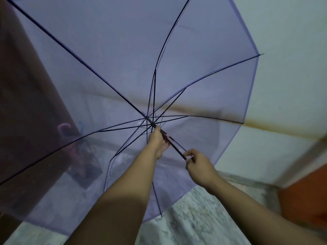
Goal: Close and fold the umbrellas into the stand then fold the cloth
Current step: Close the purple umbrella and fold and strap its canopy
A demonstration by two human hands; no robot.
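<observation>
A translucent purple umbrella is fully open in front of me, its black ribs spreading from the hub and filling most of the view. My left hand grips the black shaft just below the runner, near the hub. My right hand holds the lower end of the shaft, where the handle lies hidden in my fingers. Through the canopy, at the lower left, a dark umbrella stand shows dimly with a pink hooked handle rising from it.
A dark brown door or cupboard stands at the left behind the canopy. A white wall with a brownish stain line fills the right. A pale marbled floor lies below, with an orange surface at the far right.
</observation>
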